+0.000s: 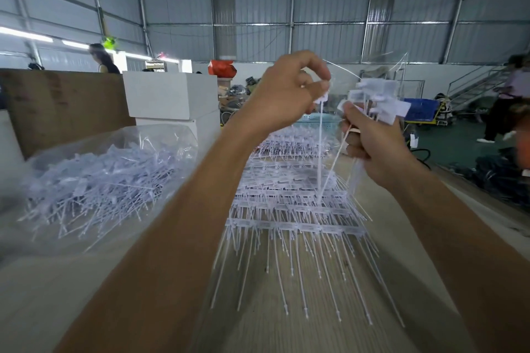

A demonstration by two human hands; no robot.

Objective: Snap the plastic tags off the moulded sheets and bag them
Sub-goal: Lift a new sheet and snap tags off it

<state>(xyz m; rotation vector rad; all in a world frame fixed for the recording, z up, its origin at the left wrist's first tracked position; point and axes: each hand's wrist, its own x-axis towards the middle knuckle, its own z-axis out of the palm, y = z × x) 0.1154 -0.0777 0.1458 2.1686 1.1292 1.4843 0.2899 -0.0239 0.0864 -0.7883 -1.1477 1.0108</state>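
With the left hand pinching one tag and the right hand clamped on a bundle, both above the sheets on the counter, a careless tug could spill tags short of the bag.

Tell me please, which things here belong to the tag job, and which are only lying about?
Belongs to the job:
- left hand, pinching one tag
- right hand, gripping a bundle of tags
- moulded sheets stacked on the table
- clear bag of loose tags

Only lying about:
- white boxes
- brown board
- blue crate
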